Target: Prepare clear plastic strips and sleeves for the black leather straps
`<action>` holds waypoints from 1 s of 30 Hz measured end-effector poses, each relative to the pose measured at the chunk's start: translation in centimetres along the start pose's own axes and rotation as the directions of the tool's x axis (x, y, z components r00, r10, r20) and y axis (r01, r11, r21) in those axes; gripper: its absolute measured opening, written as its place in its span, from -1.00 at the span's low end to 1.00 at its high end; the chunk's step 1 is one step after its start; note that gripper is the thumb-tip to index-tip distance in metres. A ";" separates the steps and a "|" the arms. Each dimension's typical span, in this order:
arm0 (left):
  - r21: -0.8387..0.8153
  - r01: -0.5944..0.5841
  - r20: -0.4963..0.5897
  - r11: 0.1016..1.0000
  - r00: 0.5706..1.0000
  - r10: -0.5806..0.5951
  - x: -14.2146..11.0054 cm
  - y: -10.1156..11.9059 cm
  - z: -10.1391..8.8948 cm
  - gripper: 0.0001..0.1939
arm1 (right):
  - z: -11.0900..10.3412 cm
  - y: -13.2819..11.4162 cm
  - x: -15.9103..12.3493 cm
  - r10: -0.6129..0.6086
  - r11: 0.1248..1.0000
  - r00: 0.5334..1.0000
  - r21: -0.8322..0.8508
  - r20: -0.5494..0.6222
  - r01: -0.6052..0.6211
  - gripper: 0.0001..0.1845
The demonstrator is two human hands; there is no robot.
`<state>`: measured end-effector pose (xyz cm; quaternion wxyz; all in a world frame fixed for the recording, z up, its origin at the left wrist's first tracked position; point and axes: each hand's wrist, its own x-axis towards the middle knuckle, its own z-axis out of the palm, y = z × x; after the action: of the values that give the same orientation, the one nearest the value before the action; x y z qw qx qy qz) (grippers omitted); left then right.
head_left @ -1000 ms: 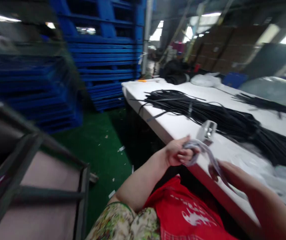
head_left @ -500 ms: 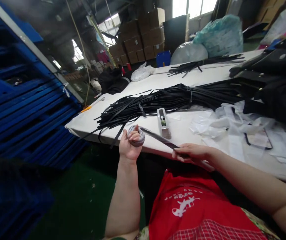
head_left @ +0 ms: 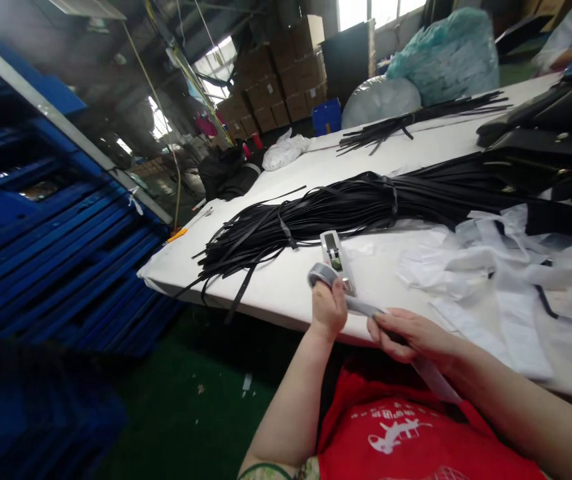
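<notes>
While the left hand (head_left: 330, 310) grips its coil (head_left: 322, 272) and the right hand (head_left: 411, 337) pinches its tail: one grey strap (head_left: 363, 307), beside the white table (head_left: 286, 290); to my eye light, supple, best held across its width.

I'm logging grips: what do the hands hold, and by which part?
A grey strip: the left hand holds its coil, the right hand its uncoiled length.

Windows (head_left: 356, 12) are glowing beyond brown cartons (head_left: 266, 97); blue pallets (head_left: 71, 263) are standing beside the white worktop (head_left: 271, 287) over green floor (head_left: 181, 427).
</notes>
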<state>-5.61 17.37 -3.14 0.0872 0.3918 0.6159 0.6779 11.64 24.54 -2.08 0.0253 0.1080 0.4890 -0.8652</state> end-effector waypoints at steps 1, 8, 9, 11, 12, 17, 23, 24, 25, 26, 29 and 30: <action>0.109 -0.061 0.101 0.992 0.994 0.050 -0.7 0.0 0.2 -0.53 | -0.5 -0.3 -0.1 -0.012 1.000 1.000 0.011 -0.021 0.013 -0.50; 0.563 -0.239 0.523 0.791 0.844 -0.117 -3.4 1.3 -0.5 -0.53 | -3.0 -0.6 -0.6 -0.008 0.987 0.992 -0.160 -0.123 -0.012 -0.41; 0.571 -0.222 0.533 0.790 0.833 -0.152 -3.4 1.4 -0.8 -0.55 | -3.2 -0.6 -0.6 0.010 0.982 0.988 -0.184 -0.152 -0.038 -0.42; 0.559 -0.183 0.549 0.809 0.813 -0.196 -3.3 1.8 -1.4 -0.58 | -3.7 -0.8 -0.7 0.046 0.968 0.981 -0.232 -0.189 -0.090 -0.45; 0.547 -0.155 0.556 0.823 0.802 -0.218 -3.3 2.1 -1.7 -0.59 | -4.0 -0.9 -0.7 0.070 0.957 0.981 -0.265 -0.179 -0.116 -0.46; 0.530 0.014 0.617 0.848 0.679 -0.397 -2.9 3.2 -2.9 -0.54 | -5.1 -2.6 -1.0 0.133 0.678 0.991 -0.728 -0.014 -0.101 -0.58; 0.452 0.547 0.766 0.705 0.166 -0.621 -3.2 1.9 -4.3 -0.28 | -3.6 -4.2 -2.1 -0.055 0.098 0.985 -0.983 -0.163 -0.157 -0.61; 0.406 0.635 0.793 0.657 0.113 -0.599 -3.4 1.6 -4.4 -0.27 | -3.4 -4.1 -2.2 -0.084 0.070 0.986 -0.988 -0.143 -0.138 -0.60; 0.355 0.711 0.820 0.607 0.075 -0.568 -3.4 1.3 -4.6 -0.27 | -3.3 -4.0 -2.2 -0.109 0.055 0.988 -0.993 -0.113 -0.107 -0.59; 0.305 0.774 0.847 0.554 0.046 -0.530 -3.5 1.1 -4.8 -0.28 | -3.3 -3.7 -2.0 -0.125 0.056 0.989 -0.996 -0.080 -0.074 -0.59; 0.166 0.904 0.909 0.394 0.015 -0.417 -3.5 0.7 -5.0 -0.30 | -3.7 -2.1 -1.2 -0.107 0.223 0.994 -0.975 -0.037 -0.013 -0.54; 0.123 0.931 0.919 0.344 0.024 -0.394 -3.4 0.6 -5.0 -0.28 | -3.8 -1.3 -0.8 -0.085 0.339 0.996 -0.941 -0.039 -0.008 -0.50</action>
<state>-6.22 11.38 -3.69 0.8051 0.2550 0.3738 0.3835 12.88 28.44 -2.69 0.0426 0.0973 0.9001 -0.4226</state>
